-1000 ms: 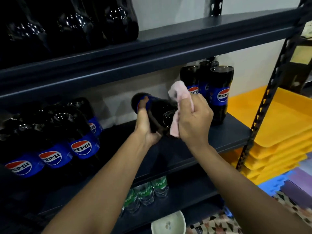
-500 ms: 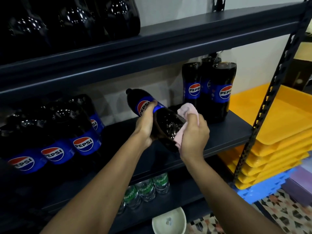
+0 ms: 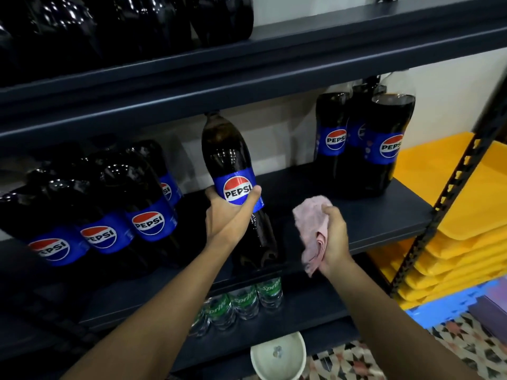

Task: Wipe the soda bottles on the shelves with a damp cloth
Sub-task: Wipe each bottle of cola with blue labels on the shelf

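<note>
My left hand [image 3: 229, 215] grips a large Pepsi bottle [image 3: 229, 157] around its blue label, holding it nearly upright at the front of the middle shelf [image 3: 384, 215]. A pink cloth [image 3: 312, 223] is bunched in my right hand [image 3: 333, 237], a little to the right of the bottle and apart from it. More Pepsi bottles stand in a group on the left [image 3: 148, 212] and another group on the right [image 3: 365, 141] of the same shelf.
Dark bottles [image 3: 131, 26] fill the upper shelf. Small Sprite bottles [image 3: 244, 300] stand on the lower shelf, with a white bowl [image 3: 278, 357] below them. Stacked yellow trays [image 3: 450, 215] sit right of the black shelf upright [image 3: 450, 185], above blue mats and patterned floor.
The bottle has swung from lying tilted with its base toward me to nearly upright. My right hand and the cloth have come off the bottle's base and moved right.
</note>
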### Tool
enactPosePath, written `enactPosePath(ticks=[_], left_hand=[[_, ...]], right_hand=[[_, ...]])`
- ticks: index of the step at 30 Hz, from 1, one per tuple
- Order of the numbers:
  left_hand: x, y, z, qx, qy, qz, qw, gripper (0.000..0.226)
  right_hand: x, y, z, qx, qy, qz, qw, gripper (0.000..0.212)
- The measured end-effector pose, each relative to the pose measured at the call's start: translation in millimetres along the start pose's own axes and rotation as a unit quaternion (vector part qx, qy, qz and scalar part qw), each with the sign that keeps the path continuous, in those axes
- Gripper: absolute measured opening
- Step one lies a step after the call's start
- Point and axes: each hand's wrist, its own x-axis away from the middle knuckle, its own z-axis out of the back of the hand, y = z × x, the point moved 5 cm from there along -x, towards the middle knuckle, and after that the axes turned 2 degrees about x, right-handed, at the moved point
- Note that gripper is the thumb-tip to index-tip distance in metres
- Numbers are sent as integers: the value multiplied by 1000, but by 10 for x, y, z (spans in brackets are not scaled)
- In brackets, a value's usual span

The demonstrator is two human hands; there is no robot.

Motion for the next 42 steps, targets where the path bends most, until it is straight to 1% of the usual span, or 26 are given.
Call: enactPosePath(ticks=[1,2,3,4,5,6,7,8,9,11,14,15,16,18,19,22,23,24,26,28,31,33,36,38,40,42], left_hand=[[-16,-38,27,-3,6,-2,1000,85],[-23,-78,51,-7,15,-2,1000,86],[-31,-123,67,-9,26,-3,1000,87],[-27,-159,83,-9,35,-4,999,89],[-28,-190,93,-7,41,-6,999,90],[-18,-211,105,-4,45,-9,999,90],[-16,-232,112,-1,48,-13,999,91],[-10,-247,119,1,53,-20,998,93],[-1,-266,132,1,61,-27,998,96],[30,-301,156,1,69,-43,997,101],[103,-364,169,17,69,-57,996,102],[129,-386,173,27,65,-60,996,103],[147,-395,170,34,61,-63,996,105],[170,-401,181,41,54,-66,996,107],[173,-397,183,41,47,-66,996,108],[185,-383,208,36,17,-71,997,110],[193,-401,250,42,15,-76,996,109],[203,-419,273,48,14,-80,996,106],[258,-475,349,40,17,-82,996,93],[318,-541,426,24,23,-80,996,75],[362,-585,506,12,27,-78,996,63],[350,-581,531,6,30,-73,997,55],[300,-575,530,12,32,-53,998,52],[242,-582,514,12,38,-38,998,58],[157,-585,486,10,52,-29,998,62],[53,-554,457,5,72,-27,997,60]], right_hand=[[-11,-124,14,130,43,66,988,34],[-26,-249,19,271,80,151,947,31],[-44,-335,-2,404,88,242,878,27],[-73,-346,-41,530,71,300,790,28],[-129,-270,-61,647,44,320,691,35],[-183,-126,-50,742,10,309,595,45],[-268,51,15,804,-25,283,522,52],[-270,179,46,838,-52,263,476,53],[-263,274,74,849,-65,258,456,52],[-227,326,77,847,-61,281,448,55],[-246,317,46,860,-78,262,432,60],[-252,312,30,861,-85,251,434,59],[-244,294,-4,856,-90,241,448,57],[-205,249,-126,834,-93,237,489,58],[-171,220,-211,810,-95,249,522,60],[-25,149,-520,696,-146,274,647,66],[30,142,-636,666,-169,273,674,68],[78,118,-720,647,-183,270,689,70],[143,93,-850,634,-202,257,701,77],[159,105,-928,633,-216,243,702,83],[149,164,-990,633,-234,249,695,81],[130,210,-1009,619,-232,253,707,80],[60,281,-1028,605,-224,255,721,84],[-16,331,-1073,606,-215,263,719,86],[-103,364,-1172,613,-206,268,714,80],[-195,402,-1308,613,-203,278,711,71]])
